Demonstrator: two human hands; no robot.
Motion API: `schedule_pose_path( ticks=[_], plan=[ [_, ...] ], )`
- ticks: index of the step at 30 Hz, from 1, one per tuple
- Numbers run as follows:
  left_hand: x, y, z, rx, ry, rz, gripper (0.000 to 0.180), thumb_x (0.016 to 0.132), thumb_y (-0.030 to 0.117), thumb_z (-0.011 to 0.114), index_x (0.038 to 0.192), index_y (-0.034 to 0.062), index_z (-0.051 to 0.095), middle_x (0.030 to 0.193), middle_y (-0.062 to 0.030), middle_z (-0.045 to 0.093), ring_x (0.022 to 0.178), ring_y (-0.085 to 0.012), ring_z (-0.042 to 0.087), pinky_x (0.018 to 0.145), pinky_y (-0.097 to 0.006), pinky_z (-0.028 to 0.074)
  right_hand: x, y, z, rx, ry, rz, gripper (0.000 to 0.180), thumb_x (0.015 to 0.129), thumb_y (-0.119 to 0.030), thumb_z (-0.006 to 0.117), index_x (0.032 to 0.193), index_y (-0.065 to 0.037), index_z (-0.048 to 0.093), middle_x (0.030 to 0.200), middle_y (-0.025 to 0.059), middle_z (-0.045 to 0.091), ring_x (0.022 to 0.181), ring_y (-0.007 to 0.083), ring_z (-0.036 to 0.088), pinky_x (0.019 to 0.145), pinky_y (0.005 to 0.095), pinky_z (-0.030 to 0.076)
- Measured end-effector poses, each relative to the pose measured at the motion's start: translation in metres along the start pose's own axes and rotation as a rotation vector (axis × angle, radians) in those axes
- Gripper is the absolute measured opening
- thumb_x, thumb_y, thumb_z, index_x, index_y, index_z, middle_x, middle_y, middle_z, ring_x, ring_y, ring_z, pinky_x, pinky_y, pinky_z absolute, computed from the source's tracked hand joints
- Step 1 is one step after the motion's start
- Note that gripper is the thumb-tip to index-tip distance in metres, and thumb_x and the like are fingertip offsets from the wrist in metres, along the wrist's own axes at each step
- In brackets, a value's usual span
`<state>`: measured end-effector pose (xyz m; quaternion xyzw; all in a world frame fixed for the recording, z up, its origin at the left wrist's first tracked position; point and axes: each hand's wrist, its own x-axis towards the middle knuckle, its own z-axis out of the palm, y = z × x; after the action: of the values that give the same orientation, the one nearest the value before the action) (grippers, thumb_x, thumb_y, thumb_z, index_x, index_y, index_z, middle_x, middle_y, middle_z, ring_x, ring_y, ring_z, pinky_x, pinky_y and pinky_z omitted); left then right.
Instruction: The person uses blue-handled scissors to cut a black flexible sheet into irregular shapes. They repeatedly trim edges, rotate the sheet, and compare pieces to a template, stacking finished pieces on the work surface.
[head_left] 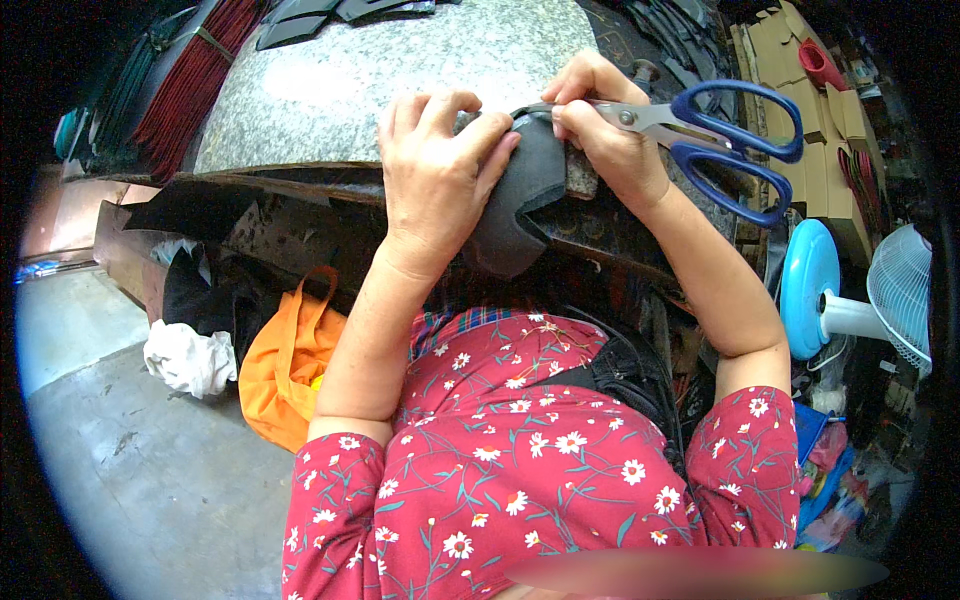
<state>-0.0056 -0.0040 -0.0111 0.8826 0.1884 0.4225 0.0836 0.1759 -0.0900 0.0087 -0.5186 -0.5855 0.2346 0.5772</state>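
Head view: my left hand (pixel 440 180) pins a curved dark gray piece (pixel 520 195) against the near edge of the speckled stone desk (pixel 400 70), fingers (pixel 478 140) clamped over its top. My right hand (pixel 605 135) grips blue-handled scissors (pixel 700 130), fingers closed around the blades near the pivot, not through the loops. To cut well, I judge the piece needs steady tension and short snips along the rim. The blade tips hide behind both hands; I cannot tell whether they bite. The piece's lower part fades into shadow.
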Motion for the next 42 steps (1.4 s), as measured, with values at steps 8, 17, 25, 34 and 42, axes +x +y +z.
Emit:
schedule_pose_path(
  ticks=[8,17,25,34,42],
  plan=[
    [0.0,-0.001,0.0,-0.009,-0.014,-0.002,0.014,0.079,0.024,0.076,0.09,0.0165,0.071,0.098,-0.0035,0.062,0.097,-0.0281,0.055,0.091,-0.046,0.042,-0.001,0.0,0.001,-0.087,-0.01,-0.011,0.006,0.084,0.005,0.055,0.086,0.0,0.056,0.091,0.0094,0.06,0.073,0.0126,0.058,0.068,0.0255,0.048],
    [-0.003,0.004,-0.006,0.074,0.01,-0.112,0.019,0.08,0.029,0.077,0.095,0.0182,0.073,0.101,-0.0031,0.062,0.101,-0.0285,0.054,0.092,-0.047,0.04,0.005,-0.008,0.005,-0.457,-0.098,-0.239,0.007,0.075,0.005,0.056,0.076,0.0,0.053,0.079,0.0097,0.057,0.073,0.021,0.057,0.069,0.0307,0.047],
    [-0.002,0.001,-0.004,0.053,-0.013,-0.027,0.018,0.079,0.03,0.077,0.094,0.0201,0.073,0.1,-0.0022,0.062,0.102,-0.0272,0.054,0.094,-0.048,0.04,0.0,-0.004,0.0,0.044,-0.009,0.063,0.005,0.087,0.003,0.054,0.088,-0.002,0.056,0.094,0.0082,0.061,0.07,0.0089,0.057,0.063,0.022,0.046],
    [0.0,0.007,-0.005,0.136,-0.012,0.03,0.016,0.079,0.027,0.075,0.092,0.02,0.07,0.1,-0.0032,0.063,0.102,-0.0271,0.057,0.099,-0.05,0.039,0.0,-0.001,0.002,0.007,0.006,-0.005,0.006,0.083,0.005,0.056,0.085,-0.002,0.057,0.086,0.0062,0.062,0.067,0.0083,0.056,0.062,0.0224,0.047],
    [0.001,0.008,-0.005,0.125,-0.034,0.015,0.015,0.08,0.027,0.074,0.092,0.0195,0.07,0.1,-0.0036,0.062,0.102,-0.0267,0.057,0.099,-0.051,0.039,-0.002,0.001,0.0,0.003,0.015,0.032,0.005,0.081,0.003,0.057,0.084,-0.001,0.058,0.084,0.0059,0.061,0.071,0.0102,0.056,0.066,0.0247,0.047]
  ],
)
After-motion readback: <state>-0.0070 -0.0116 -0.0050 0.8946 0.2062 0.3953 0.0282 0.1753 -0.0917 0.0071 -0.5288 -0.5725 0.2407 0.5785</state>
